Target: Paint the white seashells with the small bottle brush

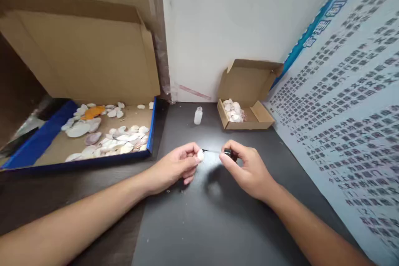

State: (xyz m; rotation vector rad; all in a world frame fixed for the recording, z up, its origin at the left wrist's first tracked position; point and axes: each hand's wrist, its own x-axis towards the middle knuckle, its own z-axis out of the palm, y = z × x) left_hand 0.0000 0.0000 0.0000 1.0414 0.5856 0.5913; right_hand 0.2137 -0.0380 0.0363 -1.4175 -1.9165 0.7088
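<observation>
A small white shell (200, 155) is pinched between the thumb and fingers of my left hand (182, 163). My right hand (246, 166) grips the black cap (228, 152) of a thin brush, whose stem runs left with its dark tip at or very near the shell. Beyond both hands, a small whitish bottle (198, 116) stands upright with no cap on it.
On the left, a large open cardboard box (46, 149) with blue edges holds many shells and an orange one. A smaller open box (249, 126) of shells sits at the back right. A printed poster (352, 104) borders the dark table (187, 232) on the right.
</observation>
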